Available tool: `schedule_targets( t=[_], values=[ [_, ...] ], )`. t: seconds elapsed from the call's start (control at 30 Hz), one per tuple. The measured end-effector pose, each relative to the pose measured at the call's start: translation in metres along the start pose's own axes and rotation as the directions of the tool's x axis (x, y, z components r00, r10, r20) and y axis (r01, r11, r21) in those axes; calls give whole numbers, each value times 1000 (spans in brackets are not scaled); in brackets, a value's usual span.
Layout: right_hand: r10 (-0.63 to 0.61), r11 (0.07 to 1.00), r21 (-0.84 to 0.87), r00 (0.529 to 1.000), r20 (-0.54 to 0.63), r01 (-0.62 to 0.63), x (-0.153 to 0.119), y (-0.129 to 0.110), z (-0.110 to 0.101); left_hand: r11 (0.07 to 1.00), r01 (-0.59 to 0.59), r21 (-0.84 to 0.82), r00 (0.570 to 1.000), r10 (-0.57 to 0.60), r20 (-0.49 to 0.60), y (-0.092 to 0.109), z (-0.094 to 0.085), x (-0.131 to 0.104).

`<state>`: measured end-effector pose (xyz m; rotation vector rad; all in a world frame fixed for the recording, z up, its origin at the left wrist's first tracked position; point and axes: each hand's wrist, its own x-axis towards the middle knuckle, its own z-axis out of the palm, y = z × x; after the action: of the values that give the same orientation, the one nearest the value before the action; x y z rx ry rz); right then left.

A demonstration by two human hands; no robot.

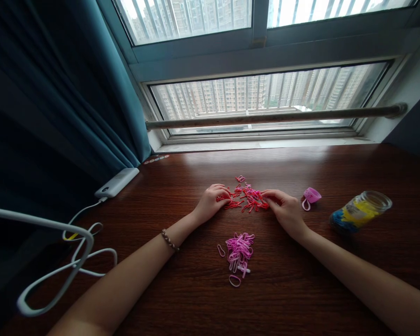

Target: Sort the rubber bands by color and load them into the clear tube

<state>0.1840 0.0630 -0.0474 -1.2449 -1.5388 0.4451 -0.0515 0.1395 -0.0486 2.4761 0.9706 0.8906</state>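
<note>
A pile of red and pink clips (247, 198) lies on the dark wooden table (287, 289). At the pile's left side, my left hand (212, 201) has its fingers curled over red clips; whether it grips any is too small to tell. My right hand (285, 210) touches the right edge of the pile, thumb and fingertips close together, and what lies between them cannot be made out. Nearer to me is a second pile of purple-pink clips (240, 252), with one loose clip (220, 250) to its left and another (234, 281) below it.
Right of my right hand are a small pink cup-shaped piece (311, 195) and a glass jar (360, 212) with yellow and blue contents. A white power strip (117, 182) and white cable (87, 254) are at the left, by a blue curtain (101, 93). Behind the table is a window.
</note>
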Motion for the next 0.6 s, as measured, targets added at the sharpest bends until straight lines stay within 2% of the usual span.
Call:
schedule_targets(
  t=[0.1,0.3,0.5,0.6],
  values=[
    [68,998,-3,998,-6,-68,0,0,0,998,55,-42,997,-58,-60,-1,-1,-1],
    [98,995,-8,995,6,-98,1,-6,-2,971,205,-125,968,-220,-120,-5,1,-3],
    [106,994,24,994,34,-107,1,-4,-1,949,279,-146,934,-303,-191,-11,1,-2],
    [99,994,41,995,30,-100,1,-3,-1,962,261,-83,934,-273,-229,-9,0,-1]
  ],
)
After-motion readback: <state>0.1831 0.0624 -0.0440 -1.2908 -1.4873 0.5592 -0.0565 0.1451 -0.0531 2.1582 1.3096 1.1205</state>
